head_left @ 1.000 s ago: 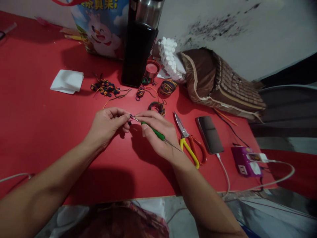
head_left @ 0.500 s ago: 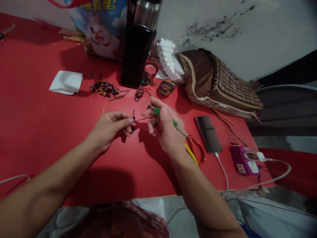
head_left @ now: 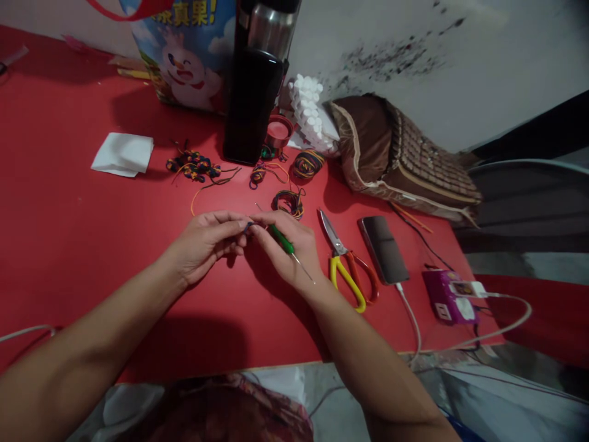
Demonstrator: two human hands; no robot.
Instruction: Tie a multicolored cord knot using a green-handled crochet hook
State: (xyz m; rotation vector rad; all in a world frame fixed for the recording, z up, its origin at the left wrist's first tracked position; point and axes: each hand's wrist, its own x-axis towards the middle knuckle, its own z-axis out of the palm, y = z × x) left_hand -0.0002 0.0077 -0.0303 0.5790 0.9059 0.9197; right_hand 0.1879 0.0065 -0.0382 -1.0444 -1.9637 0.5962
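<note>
My left hand [head_left: 207, 242] pinches a small dark knotted cord piece [head_left: 249, 226] between thumb and fingertips, low over the red table [head_left: 69, 245]. My right hand [head_left: 288, 245] meets it fingertip to fingertip and is closed on a thin metal hook tool with a green grip [head_left: 281, 240], which lies across its fingers. Both hands hover just in front of a small coil of multicoloured cord [head_left: 288, 201].
Yellow and red scissors [head_left: 347, 265] lie right of my right hand, then a phone [head_left: 383, 248] on a white cable and a purple charger [head_left: 448, 297]. Behind are more cord bundles [head_left: 193, 166], a white tissue [head_left: 123, 153], a black flask [head_left: 255, 92], a printed bag [head_left: 188, 49], a brown cushion [head_left: 405, 153].
My right hand, lifted up and to the right half a second ago with the tool, has come back down to the left and rejoined my left hand's fingertips at the knot.
</note>
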